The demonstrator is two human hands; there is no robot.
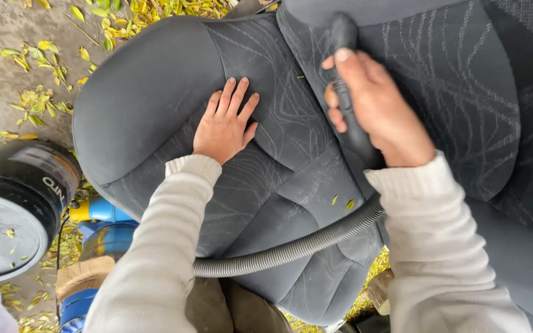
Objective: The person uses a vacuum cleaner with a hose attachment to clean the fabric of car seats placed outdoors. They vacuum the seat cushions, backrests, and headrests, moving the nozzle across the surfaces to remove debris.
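1. Nozzle (348,86) of a vacuum lies along the car seat (155,105), long axis running from the hose (291,250) up toward the backrest.
2. Right hand (374,108) has its grip wrapped tight around the nozzle.
3. Left hand (224,123) lies flat with fingers spread on the seat, left of the nozzle.
4. Nozzle tip is hidden at the crease.

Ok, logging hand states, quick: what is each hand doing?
Left hand: open, flat on the car seat.
Right hand: closed around the vacuum nozzle.
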